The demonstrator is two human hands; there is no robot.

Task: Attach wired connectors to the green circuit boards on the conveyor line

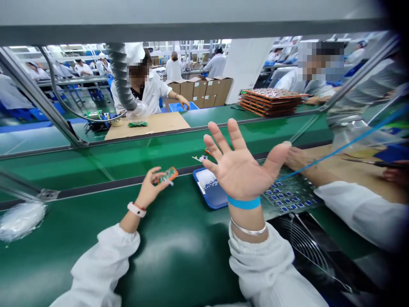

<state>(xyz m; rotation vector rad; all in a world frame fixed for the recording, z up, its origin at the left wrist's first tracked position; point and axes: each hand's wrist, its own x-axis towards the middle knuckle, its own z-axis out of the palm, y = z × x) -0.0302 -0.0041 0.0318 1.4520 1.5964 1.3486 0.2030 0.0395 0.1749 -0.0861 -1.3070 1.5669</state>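
Observation:
My left hand (pixel 150 187) grips a small circuit board (pixel 168 175) with an orange edge between thumb and fingers, above the green bench. Raised palm-up with its fingers spread, my right hand (pixel 244 170) holds nothing. A blue band and a silver bracelet circle that wrist. Behind the right hand, partly hidden by it, lies a blue tray (pixel 212 200) with a heap of small white parts (pixel 207 177). Just beyond the tray sits a small white piece (pixel 200 158), and an orange-edged board (pixel 208 152) shows beside my fingers.
To the right, a co-worker's hand (pixel 298 162) is over a sheet of small dark-blue parts (pixel 284 196). A fan guard (pixel 306 243) sits at the front right, a clear plastic bundle (pixel 22 219) at left. Across the belt (pixel 128 164) stand stacked orange-edged panels (pixel 268 102).

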